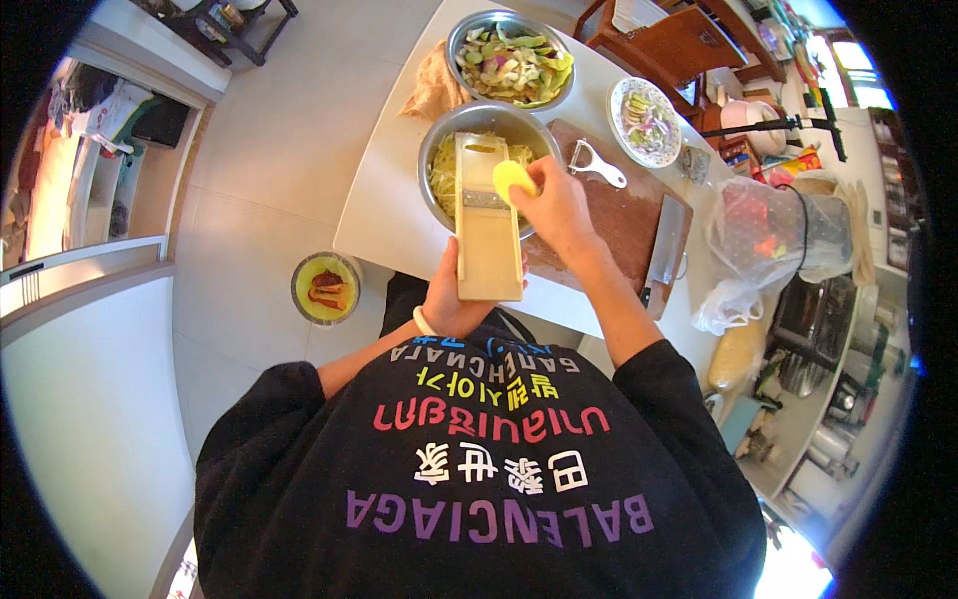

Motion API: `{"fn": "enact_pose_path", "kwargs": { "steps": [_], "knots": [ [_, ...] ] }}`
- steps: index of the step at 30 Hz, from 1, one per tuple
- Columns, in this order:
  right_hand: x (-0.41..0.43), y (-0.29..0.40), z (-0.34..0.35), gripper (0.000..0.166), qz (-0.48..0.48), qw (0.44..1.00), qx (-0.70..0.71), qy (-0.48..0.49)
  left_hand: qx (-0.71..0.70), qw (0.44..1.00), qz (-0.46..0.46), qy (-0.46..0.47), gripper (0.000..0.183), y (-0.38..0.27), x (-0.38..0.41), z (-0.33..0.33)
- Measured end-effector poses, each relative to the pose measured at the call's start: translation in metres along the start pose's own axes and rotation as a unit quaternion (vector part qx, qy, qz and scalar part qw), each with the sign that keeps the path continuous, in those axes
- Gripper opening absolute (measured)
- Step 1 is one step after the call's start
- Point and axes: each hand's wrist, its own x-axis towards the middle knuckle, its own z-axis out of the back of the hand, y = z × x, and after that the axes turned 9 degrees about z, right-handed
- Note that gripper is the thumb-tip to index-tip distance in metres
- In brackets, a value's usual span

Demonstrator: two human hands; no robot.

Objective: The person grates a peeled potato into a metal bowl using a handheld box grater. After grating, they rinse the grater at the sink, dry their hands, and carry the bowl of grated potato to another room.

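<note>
My left hand (pixel 447 303) grips the near end of a pale wooden-framed mandoline shredder (pixel 488 254). Its far end rests across a steel bowl (pixel 550 135) that contains thin pale-yellow shreds (pixel 444 180). Between the fingers of my right hand (pixel 563 211) is a peeled yellow piece of vegetable (pixel 510 180), apparently potato. That piece is at the right edge of the shredder, just beyond the metal blade strip (pixel 485 199); whether it touches the surface is unclear. My right hand covers part of the bowl's near right rim.
On a brown cutting board (pixel 625 224) lie a white peeler (pixel 597 166) and a cleaver (pixel 666 236). A second steel bowl (pixel 452 56) of peelings, an orange cloth (pixel 434 86) and a patterned plate (pixel 620 131) of sliced vegetables stand farther back. A bin (pixel 298 288) is on the floor at left.
</note>
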Motion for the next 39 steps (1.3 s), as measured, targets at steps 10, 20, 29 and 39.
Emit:
{"fn": "enact_pose_path", "kwargs": {
  "steps": [10, 20, 29, 39],
  "knots": [
    [-0.033, 0.036, -0.004, 0.033, 0.050, 0.961, -0.231, 0.145, -0.121, 0.986, -0.017, -0.113, 0.053, 0.013, 0.008, 0.006],
    [-0.010, 0.031, -0.024, 0.025, 0.096, 0.943, -0.288, 0.133, -0.139, 0.986, -0.021, -0.094, 0.053, 0.018, 0.012, 0.026],
    [0.007, 0.038, -0.023, 0.024, 0.072, 0.938, -0.299, 0.161, -0.179, 0.978, -0.048, -0.097, 0.053, 0.017, 0.020, 0.022],
    [-0.046, 0.060, -0.008, 0.027, 0.018, 0.955, -0.261, 0.140, -0.209, 0.969, -0.038, -0.127, 0.046, 0.017, 0.017, 0.018]
  ]
}}
